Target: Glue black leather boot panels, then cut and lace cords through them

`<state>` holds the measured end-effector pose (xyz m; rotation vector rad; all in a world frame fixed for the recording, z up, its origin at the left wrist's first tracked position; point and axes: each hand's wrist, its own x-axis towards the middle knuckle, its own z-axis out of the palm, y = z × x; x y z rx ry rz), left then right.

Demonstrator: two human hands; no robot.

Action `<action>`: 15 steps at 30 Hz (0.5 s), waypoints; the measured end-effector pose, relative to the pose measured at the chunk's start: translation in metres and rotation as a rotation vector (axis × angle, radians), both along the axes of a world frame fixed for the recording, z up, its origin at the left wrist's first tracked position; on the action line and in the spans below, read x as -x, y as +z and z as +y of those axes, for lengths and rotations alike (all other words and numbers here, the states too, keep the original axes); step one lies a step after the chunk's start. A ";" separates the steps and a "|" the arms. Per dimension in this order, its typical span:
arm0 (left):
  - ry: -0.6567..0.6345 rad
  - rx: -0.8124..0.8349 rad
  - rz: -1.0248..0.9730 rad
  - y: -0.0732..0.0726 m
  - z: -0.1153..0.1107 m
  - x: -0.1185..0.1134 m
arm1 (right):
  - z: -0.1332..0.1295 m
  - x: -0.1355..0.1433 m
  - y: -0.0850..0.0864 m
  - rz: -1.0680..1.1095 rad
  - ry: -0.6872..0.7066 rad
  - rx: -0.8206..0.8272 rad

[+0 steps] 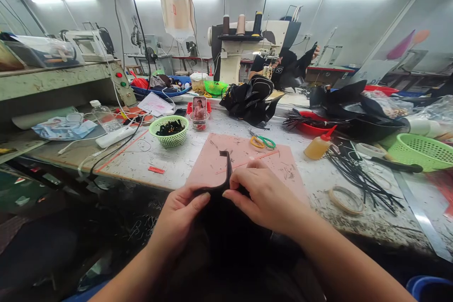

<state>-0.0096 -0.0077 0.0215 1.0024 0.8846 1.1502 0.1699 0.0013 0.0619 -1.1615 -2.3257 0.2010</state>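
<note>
A dark piece of material (pixel 228 166) with a narrow strip-like edge rises between my hands at the near edge of the table, over a pink mat (pixel 208 155). My left hand (pixel 184 207) pinches its left part between thumb and fingers. On the right side, my right hand (pixel 256 191) grips the same edge with thumb and curled fingers. Below the hands the material merges with dark clothing, so its lower extent cannot be made out. Scissors with orange and green handles (pixel 262 141) lie at the back of the mat.
A green basket of small black pieces (pixel 170 139) stands left of the mat. To the right are a glue bottle (pixel 318 145), a tape roll (pixel 346 199) and black strips (pixel 361 174). Black pieces (pixel 253 99) lie before a sewing machine (pixel 230 59); a person's hand (pixel 316 52) shows behind.
</note>
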 end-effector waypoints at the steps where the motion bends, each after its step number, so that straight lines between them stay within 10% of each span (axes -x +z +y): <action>1: -0.007 -0.008 0.049 0.003 0.002 0.002 | 0.000 0.002 0.001 -0.014 -0.002 -0.006; 8: -0.262 -0.374 0.881 0.041 0.016 0.026 | 0.002 0.013 0.002 -0.025 0.058 0.081; 15: -0.375 -0.320 0.891 0.045 0.019 0.038 | 0.010 0.014 -0.007 0.094 0.078 0.255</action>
